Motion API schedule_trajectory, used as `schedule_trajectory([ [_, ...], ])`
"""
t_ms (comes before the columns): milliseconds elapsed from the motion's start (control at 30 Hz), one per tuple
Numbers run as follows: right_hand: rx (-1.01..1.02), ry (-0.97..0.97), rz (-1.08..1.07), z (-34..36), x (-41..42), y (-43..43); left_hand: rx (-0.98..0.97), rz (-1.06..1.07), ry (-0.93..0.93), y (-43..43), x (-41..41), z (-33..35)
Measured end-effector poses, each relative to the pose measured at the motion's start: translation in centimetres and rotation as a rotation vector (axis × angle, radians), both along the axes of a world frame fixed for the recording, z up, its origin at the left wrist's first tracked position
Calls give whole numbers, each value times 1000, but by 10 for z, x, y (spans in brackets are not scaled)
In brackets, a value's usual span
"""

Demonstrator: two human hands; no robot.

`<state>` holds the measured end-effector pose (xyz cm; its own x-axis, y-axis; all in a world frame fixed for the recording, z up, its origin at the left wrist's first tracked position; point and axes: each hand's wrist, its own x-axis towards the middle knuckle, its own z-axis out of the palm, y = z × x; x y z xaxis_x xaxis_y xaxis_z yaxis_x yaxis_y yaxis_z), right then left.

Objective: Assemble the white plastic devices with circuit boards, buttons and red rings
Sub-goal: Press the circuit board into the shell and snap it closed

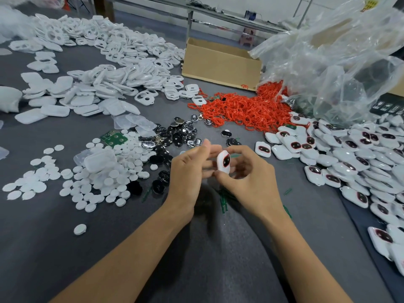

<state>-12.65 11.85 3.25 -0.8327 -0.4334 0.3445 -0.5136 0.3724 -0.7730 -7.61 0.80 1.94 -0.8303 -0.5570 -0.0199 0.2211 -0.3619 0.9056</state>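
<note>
Two bare forearms enter from the lower edge of the frame and meet at its centre above the grey tabletop [196,259]. Right hand [249,178]: grip clamped on a white device [223,162], thumb under its lower end and forefinger arched over its top. Left hand [188,171]: grip likewise closed on the device's left side, thumb raised; the exact finger placement is blurred. The device is held upright, clear of the tabletop, with its dark, red-rimmed window facing the camera.

Just below the hands lie thin green slivers [223,202]. Left of centre: a spread of white round discs [105,171], with a few green circuit boards [113,138] at its upper edge. Directly above the hands: a cluster of black and silvery buttons [175,136]. Upper right of centre: a heap of red rings [244,110], spilling from beside a crumpled clear plastic bag [338,62]. Right edge: a large pile of finished devices [349,154], each showing the same dark window. Upper left: heaps of empty white shells [109,51]. Top centre: an open cardboard box [220,64], standing behind the red rings.
</note>
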Motion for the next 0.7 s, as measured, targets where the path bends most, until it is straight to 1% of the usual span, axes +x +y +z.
schedule_trajectory([
  [100,-32,-38,10,-2,1,-2,85,61,36,-8,0,0],
  [167,-142,-47,-13,-1,2,-4,117,108,49,-12,0,0],
  [200,-196,2,-35,0,3,-4,127,122,56,-12,1,0],
  [267,-227,197,-84,3,6,-2,128,136,68,-12,2,-1],
  [300,-202,280,-100,3,8,-2,123,139,71,-12,2,-1],
  [333,-142,323,-99,3,8,-1,118,142,74,-11,2,-1],
  [367,-34,329,-82,1,8,-1,115,145,74,-11,2,-1],
  [433,219,277,-32,-5,10,-4,98,153,66,-11,2,-1],
  [467,276,258,-23,-9,11,-6,88,152,60,-12,2,-1],
  [500,285,258,-27,-10,11,-6,82,147,57,-11,2,-1],
  [567,235,276,-24,-10,11,-7,79,138,52,-11,1,0],
  [667,22,250,-22,-8,12,-9,83,114,27,-10,0,2],
  [700,-6,264,-30,-7,12,-10,83,107,22,-10,0,2],
])
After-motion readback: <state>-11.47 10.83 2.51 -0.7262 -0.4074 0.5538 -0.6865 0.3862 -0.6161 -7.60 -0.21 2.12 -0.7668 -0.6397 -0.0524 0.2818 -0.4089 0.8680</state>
